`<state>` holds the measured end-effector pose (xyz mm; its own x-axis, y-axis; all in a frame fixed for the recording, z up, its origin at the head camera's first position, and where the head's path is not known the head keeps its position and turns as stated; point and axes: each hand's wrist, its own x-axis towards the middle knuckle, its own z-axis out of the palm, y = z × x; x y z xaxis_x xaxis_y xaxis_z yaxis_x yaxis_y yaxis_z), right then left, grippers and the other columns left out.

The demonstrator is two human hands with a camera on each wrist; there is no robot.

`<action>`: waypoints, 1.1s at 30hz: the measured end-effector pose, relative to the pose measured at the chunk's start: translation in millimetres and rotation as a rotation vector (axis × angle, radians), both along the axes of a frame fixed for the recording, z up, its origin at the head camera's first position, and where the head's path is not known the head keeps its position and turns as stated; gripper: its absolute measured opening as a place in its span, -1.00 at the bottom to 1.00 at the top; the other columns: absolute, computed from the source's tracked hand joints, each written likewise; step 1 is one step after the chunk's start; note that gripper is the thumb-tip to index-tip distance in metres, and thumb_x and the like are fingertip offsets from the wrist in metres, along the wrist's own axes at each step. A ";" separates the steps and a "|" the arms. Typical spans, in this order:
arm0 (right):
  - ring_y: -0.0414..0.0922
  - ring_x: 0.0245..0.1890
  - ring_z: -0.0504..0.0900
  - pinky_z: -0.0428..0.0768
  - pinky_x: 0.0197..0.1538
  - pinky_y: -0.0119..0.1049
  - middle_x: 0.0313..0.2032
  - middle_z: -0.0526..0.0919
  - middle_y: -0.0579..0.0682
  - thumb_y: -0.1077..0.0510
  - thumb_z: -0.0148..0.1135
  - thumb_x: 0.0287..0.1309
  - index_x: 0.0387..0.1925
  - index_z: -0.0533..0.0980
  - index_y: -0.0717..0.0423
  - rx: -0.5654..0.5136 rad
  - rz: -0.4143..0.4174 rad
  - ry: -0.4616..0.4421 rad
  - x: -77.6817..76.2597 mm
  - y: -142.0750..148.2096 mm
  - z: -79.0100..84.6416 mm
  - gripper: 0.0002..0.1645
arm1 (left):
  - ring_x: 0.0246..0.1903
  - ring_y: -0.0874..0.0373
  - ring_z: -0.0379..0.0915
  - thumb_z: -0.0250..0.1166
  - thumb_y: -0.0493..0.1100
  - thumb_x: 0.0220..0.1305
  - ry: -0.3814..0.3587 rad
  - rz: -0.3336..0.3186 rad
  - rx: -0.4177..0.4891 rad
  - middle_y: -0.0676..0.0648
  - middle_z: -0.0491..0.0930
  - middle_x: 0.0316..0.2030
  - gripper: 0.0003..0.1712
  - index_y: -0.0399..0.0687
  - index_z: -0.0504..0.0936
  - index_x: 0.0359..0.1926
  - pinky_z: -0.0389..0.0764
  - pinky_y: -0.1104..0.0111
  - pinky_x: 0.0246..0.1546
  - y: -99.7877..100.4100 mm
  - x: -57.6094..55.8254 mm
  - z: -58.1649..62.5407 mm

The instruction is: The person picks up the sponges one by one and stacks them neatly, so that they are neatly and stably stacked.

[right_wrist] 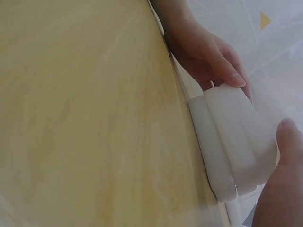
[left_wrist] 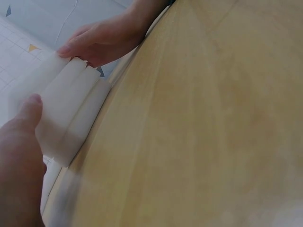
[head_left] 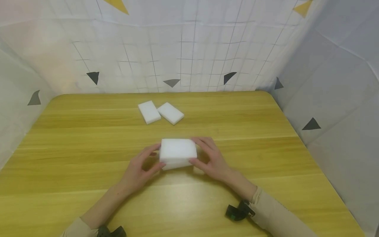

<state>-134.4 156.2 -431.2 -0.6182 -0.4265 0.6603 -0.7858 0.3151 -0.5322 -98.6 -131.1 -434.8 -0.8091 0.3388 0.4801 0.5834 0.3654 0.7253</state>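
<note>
A stack of white sponge blocks (head_left: 178, 149) stands on the table between the two hands. My left hand (head_left: 139, 169) grips its left end, thumb at the near edge and fingers toward the back. At the right end my right hand (head_left: 211, 161) holds it the same way. Both wrist views show several layers in the stack (left_wrist: 71, 111), their edges not quite lined up. There the right thumb (right_wrist: 289, 137) presses the near side of an upper layer. The fingers behind the blocks are partly hidden.
Two more white sponges, a left one (head_left: 149, 112) and a right one (head_left: 170, 113), lie flat and close together farther back. The wooden table (head_left: 183, 204) ends at a pale, patterned curtain (head_left: 207, 49). A grey curtain (head_left: 340, 98) hangs along the right side.
</note>
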 end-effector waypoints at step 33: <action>-0.03 0.23 0.52 0.49 0.34 -0.09 0.23 0.55 0.05 0.08 0.46 0.13 0.35 0.38 0.14 0.075 0.037 -0.194 1.8 3.0 -0.8 -0.22 | 0.18 0.09 0.50 0.46 -0.34 0.14 -0.005 -0.007 0.045 -0.10 0.55 0.24 -0.27 -0.11 0.45 0.34 0.63 0.25 0.14 0.3 -0.2 0.3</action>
<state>-132.6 159.2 -432.0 -0.7140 -0.4944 0.4958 -0.6823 0.3323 -0.6512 -98.8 -130.8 -434.6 -0.8090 0.3230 0.4910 0.5824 0.3281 0.7437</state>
